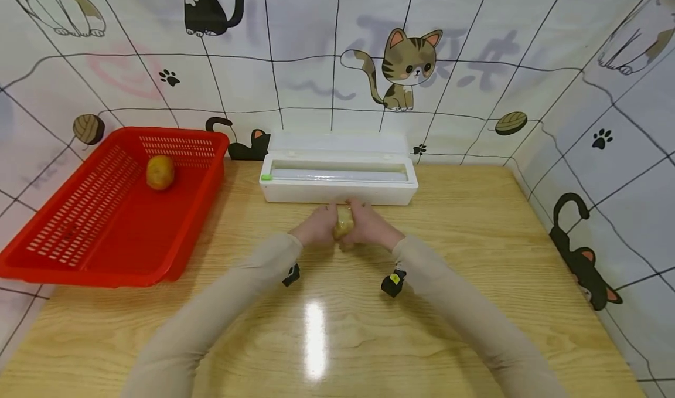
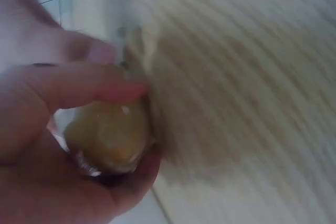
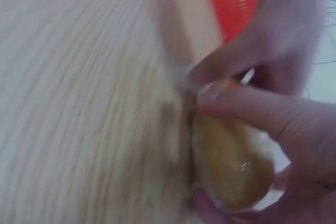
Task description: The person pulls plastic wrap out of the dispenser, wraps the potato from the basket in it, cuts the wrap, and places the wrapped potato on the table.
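Note:
Between my two hands is a potato [image 1: 344,222] with clear film over it, held just above or on the table before the white box. My left hand [image 1: 318,225] grips its left side; in the left wrist view, thumb and fingers curl round the shiny potato [image 2: 107,135]. From the other side my right hand [image 1: 371,227] grips it too. The right wrist view shows that thumb laid along the potato [image 3: 231,166] and fingertips beneath. Glints and small folds of film show on its surface. Both wrist views are somewhat blurred.
Behind the hands stands a white cling film dispenser [image 1: 337,194], lid raised, with a film roll inside and a green slider [image 1: 266,177] at its left. To the left, a red plastic basket [image 1: 181,251] holds another potato [image 1: 160,172]. Cat-patterned cloth walls surround the wooden table [image 1: 474,257].

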Demonstrator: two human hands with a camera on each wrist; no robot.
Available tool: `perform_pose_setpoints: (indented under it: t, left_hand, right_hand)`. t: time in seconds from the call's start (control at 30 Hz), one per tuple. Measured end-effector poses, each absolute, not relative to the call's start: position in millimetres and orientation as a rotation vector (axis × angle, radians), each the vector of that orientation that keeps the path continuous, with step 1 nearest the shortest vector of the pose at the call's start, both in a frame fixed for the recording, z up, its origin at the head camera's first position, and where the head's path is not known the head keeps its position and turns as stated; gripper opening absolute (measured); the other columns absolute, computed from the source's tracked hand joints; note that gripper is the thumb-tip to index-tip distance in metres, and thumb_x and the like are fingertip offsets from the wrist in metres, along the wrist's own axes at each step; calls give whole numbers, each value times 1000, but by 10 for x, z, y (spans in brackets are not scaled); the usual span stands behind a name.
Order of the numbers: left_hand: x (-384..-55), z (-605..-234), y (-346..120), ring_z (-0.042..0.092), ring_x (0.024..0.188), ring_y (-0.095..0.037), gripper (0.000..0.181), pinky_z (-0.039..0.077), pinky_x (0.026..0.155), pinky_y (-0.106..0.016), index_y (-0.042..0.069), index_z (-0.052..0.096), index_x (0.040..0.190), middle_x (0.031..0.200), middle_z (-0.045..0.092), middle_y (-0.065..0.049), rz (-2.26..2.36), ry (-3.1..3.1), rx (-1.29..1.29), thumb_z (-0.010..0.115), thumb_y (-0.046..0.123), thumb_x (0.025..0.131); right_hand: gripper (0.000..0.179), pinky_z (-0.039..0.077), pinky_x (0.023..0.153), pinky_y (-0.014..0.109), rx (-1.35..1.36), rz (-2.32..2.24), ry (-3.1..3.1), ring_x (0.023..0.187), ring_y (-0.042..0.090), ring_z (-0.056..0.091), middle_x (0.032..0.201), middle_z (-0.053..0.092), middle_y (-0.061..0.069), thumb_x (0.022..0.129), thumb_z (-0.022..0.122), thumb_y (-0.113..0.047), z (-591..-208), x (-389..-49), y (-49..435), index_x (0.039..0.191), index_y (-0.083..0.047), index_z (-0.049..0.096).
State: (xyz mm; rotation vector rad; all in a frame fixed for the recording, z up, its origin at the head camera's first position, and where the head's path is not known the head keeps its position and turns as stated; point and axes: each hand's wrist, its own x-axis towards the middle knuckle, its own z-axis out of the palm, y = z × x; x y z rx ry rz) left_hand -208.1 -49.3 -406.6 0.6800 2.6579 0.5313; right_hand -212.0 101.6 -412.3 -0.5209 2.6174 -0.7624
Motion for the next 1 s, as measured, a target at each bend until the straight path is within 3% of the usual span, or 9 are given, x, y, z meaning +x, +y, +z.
perform_pose_setpoints:
  t: [0.07, 0.17, 0.23, 0.33, 0.5, 0.73, 0.83, 1.0]
  left_hand:
    - [-2074, -4100, -460, 51, 109, -38, 70, 44, 94, -44, -13, 39, 122, 114, 51, -27, 536, 2690, 632, 83, 11, 73]
    - [-2068, -4132, -425, 49, 112, -39, 72, 41, 97, -45, -10, 41, 120, 113, 53, -25, 575, 2723, 578, 86, 17, 72]
    - [-2068, -4143, -413, 51, 111, -39, 70, 43, 96, -44, -9, 42, 121, 110, 55, -24, 610, 2732, 546, 85, 17, 72]
    - [-2070, -4140, -408, 52, 107, -39, 72, 45, 93, -46, -8, 39, 127, 109, 55, -23, 689, 2711, 482, 83, 13, 73]
    - [-2071, -4130, -419, 51, 103, -38, 74, 47, 87, -45, -6, 35, 131, 112, 50, -23, 758, 2674, 421, 81, 3, 73]
    - [-2067, -4194, -468, 42, 122, -46, 97, 39, 100, -50, -8, 22, 144, 134, 38, -34, 695, 2611, 528, 83, 9, 71]
    - [-2069, -4184, -518, 47, 117, -43, 94, 44, 96, -48, -10, 24, 143, 129, 43, -33, 676, 2570, 657, 83, 12, 73]
    - [-2064, -4072, -608, 55, 106, -31, 81, 45, 94, -41, -11, 32, 141, 116, 56, -22, 689, 2487, 807, 78, 12, 79]
  right_hand:
    - [83, 47, 87, 43, -527, -751, 2595, 98, 31, 54, 113, 55, 24, 71, 85, -19, -4086, -2103, 1024, 135, 7, 40]
    - [70, 47, 87, 40, -574, -766, 2528, 96, 27, 55, 110, 59, 20, 76, 78, -20, -4026, -2093, 1051, 129, 9, 44]
    - [72, 43, 96, 40, -559, -819, 2469, 109, 28, 53, 122, 56, 23, 79, 73, -21, -3991, -2098, 1086, 135, 9, 41]
    - [78, 30, 108, 43, -509, -931, 2378, 131, 33, 39, 142, 42, 25, 83, 69, -22, -3958, -2120, 1135, 144, 9, 31]
    - [80, 23, 111, 46, -454, -1049, 2319, 137, 36, 30, 148, 33, 25, 86, 70, -21, -3966, -2133, 1163, 146, 9, 27]
    - [72, 37, 102, 46, -670, -898, 2478, 124, 36, 44, 137, 45, 24, 86, 73, -17, -4018, -2063, 1171, 144, 4, 36]
    - [78, 39, 100, 49, -737, -763, 2535, 121, 38, 45, 136, 44, 26, 84, 75, -15, -4001, -2024, 1170, 147, 2, 32]
    - [82, 40, 100, 48, -884, -569, 2565, 120, 39, 49, 134, 48, 26, 80, 77, -6, -3953, -1991, 1171, 147, 5, 29]
